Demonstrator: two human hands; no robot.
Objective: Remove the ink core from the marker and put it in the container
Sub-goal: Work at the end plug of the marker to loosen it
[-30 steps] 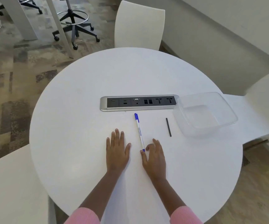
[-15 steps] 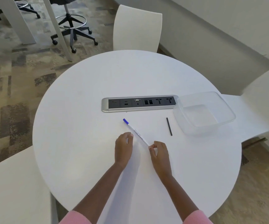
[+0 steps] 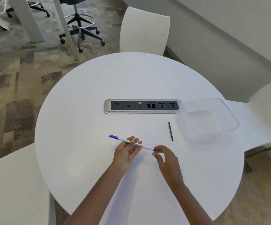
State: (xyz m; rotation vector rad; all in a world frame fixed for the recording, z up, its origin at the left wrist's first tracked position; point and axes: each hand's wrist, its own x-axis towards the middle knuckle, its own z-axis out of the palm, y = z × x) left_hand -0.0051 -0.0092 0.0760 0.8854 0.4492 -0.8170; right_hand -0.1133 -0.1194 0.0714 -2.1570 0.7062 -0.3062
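Holding the marker point(image 3: 132, 143) above the table point(image 3: 86, 98), your left hand point(image 3: 126, 151) has fingers curled round its barrel; your right hand point(image 3: 165, 157) pinches the purple end nearest you. A black ink core point(image 3: 170, 131) (thin stick) lies just beside the clear container point(image 3: 229, 111), not inside.

Bright, even light fills the scene, soft and diffuse, with no hard source in view. The white worktop point(image 3: 147, 78) is close to overexposed and shows little surface detail. Faint, blurred shadows lie on it just below the left hand point(image 3: 127, 151) and the right hand point(image 3: 165, 157), toward the camera. The wide lens bends straight lines near the frame edges, far from the hands. Focus is fair at the centre; fine detail is soft and slightly smeared throughout.
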